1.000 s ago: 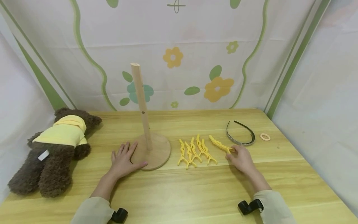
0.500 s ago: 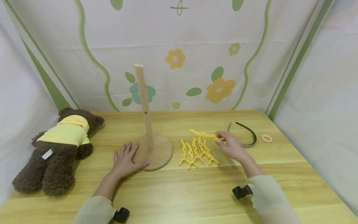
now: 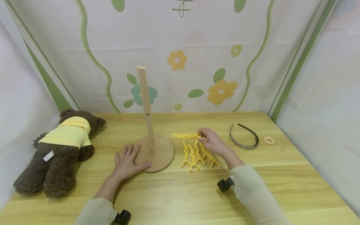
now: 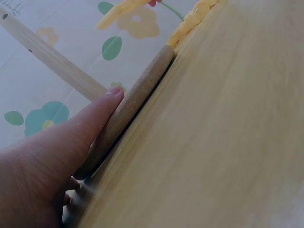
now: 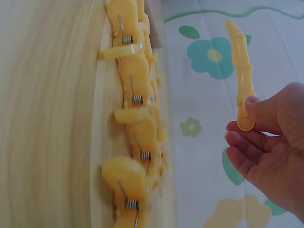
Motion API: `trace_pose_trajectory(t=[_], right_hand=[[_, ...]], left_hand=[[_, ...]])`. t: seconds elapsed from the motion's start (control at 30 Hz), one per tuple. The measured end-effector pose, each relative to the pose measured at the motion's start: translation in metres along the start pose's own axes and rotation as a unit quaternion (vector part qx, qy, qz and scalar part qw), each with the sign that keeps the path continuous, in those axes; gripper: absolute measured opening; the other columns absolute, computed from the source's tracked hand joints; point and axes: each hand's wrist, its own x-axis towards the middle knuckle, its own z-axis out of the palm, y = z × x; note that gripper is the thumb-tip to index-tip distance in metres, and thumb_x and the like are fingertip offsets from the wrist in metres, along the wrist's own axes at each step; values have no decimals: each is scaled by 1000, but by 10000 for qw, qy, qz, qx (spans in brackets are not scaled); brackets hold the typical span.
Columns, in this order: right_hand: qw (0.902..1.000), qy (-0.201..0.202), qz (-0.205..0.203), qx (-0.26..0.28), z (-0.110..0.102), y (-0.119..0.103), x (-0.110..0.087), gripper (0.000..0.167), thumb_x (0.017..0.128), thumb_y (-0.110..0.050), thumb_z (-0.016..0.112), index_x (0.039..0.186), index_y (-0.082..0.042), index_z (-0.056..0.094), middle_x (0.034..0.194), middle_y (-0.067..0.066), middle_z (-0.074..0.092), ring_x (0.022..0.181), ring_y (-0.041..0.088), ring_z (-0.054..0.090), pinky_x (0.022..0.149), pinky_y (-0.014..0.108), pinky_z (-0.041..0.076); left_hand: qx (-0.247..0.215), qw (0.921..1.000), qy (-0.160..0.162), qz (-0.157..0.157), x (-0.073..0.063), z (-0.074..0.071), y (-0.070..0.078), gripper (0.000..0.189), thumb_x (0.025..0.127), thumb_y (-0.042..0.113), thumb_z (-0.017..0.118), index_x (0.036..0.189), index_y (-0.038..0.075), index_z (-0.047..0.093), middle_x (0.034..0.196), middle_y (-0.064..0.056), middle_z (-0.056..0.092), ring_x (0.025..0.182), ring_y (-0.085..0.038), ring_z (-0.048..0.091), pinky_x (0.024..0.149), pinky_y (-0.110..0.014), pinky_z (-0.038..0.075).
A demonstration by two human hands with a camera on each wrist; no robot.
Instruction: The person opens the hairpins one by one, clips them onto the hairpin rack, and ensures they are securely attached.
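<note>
My left hand (image 3: 127, 163) rests at the left edge of the round base (image 3: 163, 153) of a wooden stand, fingers spread and the thumb (image 4: 102, 109) on the base's rim. From that base rises an upright post (image 3: 146, 103). My right hand (image 3: 214, 144) pinches a yellow hair clip (image 5: 243, 76) near one end, between thumb and fingers. The clip points left, toward the post, raised above several more yellow hair clips (image 3: 192, 156) lying in a row on the table. Close up in the right wrist view, those loose clips (image 5: 137, 76) show small metal springs.
A brown teddy bear (image 3: 60, 156) in a yellow top lies at the left. Behind the right hand are a black headband (image 3: 244, 145) with a sparkly band and a small pale ring (image 3: 269, 140). A floral cloth (image 3: 197, 56) hangs along the table's back edge.
My right hand has lifted the clip off the table and carried it left, over the row of clips toward the stand. My left hand keeps its place on the base.
</note>
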Motion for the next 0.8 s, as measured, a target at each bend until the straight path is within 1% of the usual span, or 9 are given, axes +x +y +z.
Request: trace_pose_trajectory(t=[0.17, 0.37, 0.53, 0.67, 0.8], right_hand=[[9999, -155, 44, 54, 9, -8, 12, 28, 86, -6, 53, 111, 5, 50, 101, 14, 52, 89, 24, 51, 77, 35, 42], [9993, -301, -216, 57, 25, -19, 25, 20, 84, -5, 56, 101, 3, 54, 90, 7, 52, 79, 17, 50, 70, 28, 43], [9986, -430, -307, 81, 40, -30, 35, 12, 82, -6, 58, 94, -2, 57, 84, 3, 52, 73, 13, 47, 64, 26, 41], [9977, -508, -432, 82, 49, -40, 43, 9, 82, -6, 59, 90, -4, 57, 79, 0, 51, 70, 12, 46, 62, 25, 40], [9973, -507, -530, 62, 57, -46, 48, 9, 81, -5, 60, 89, -3, 57, 79, 1, 52, 69, 11, 47, 62, 24, 41]], left_hand=[[37, 10000, 12, 16, 1, 1, 0, 97, 66, 68, 53, 137, 10, 24, 137, -25, 15, 124, -41, 5, 88, -63, -4], [15, 10000, 12, -10, 0, 1, -1, 97, 65, 68, 53, 137, 10, 24, 137, -25, 14, 124, -41, 6, 88, -63, -4], [-10, 10000, -1, -14, -1, 2, -2, 97, 65, 68, 53, 138, 10, 23, 138, -25, 14, 124, -41, 5, 88, -63, -5], [-1, 10000, 1, -8, 0, 3, -3, 97, 65, 69, 52, 138, 11, 22, 138, -25, 13, 124, -41, 4, 88, -63, -6], [17, 10000, 10, 29, 1, 3, -4, 97, 66, 69, 52, 138, 12, 22, 138, -24, 13, 124, -41, 4, 88, -63, -6]])
